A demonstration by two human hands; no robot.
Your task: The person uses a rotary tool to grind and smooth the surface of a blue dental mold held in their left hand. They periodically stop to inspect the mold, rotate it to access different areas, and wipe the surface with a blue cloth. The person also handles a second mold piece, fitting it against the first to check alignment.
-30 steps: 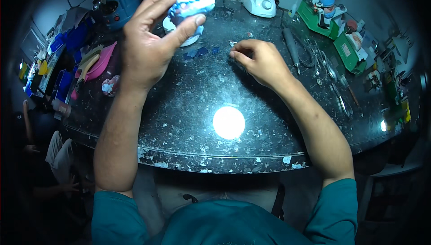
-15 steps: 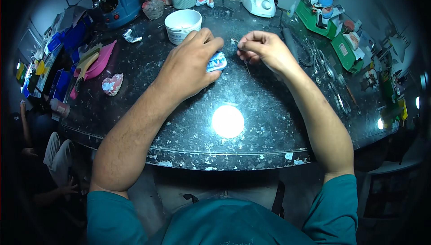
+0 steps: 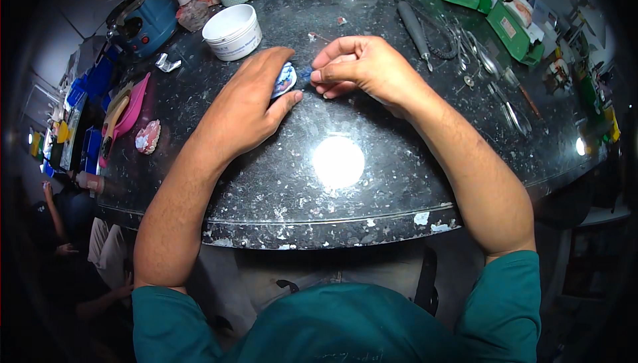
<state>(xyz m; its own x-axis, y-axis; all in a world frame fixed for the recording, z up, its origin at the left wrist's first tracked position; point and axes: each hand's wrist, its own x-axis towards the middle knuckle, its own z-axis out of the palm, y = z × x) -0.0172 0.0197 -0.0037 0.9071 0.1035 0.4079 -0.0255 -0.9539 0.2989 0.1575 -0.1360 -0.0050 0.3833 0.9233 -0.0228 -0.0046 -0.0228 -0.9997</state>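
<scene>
A dental model (image 3: 284, 81), white with blue and some pink on it, sits in my left hand (image 3: 249, 100). The fingers curl over its far side and the thumb lies at its near edge, so much of it is covered. Close to its right side, my right hand (image 3: 362, 70) holds thumb and fingers pinched together. A small blue piece (image 3: 306, 75) shows at those fingertips; its exact kind is too small to tell. Beyond the right hand, two small pinkish-white bits (image 3: 341, 20) lie on the black worktop (image 3: 392, 163).
A white tub (image 3: 232, 34) stands just beyond my left hand. At left are a pink-and-white dental model (image 3: 147, 137) and a pink dustpan (image 3: 133, 112). A grey handpiece (image 3: 413, 30) and metal instruments (image 3: 508, 107) lie at right, near green bins (image 3: 515, 37).
The view has shifted, so bench things sit higher in the picture. My right hand has come nearer the dental model, and a blue piece now shows at its fingertips.
</scene>
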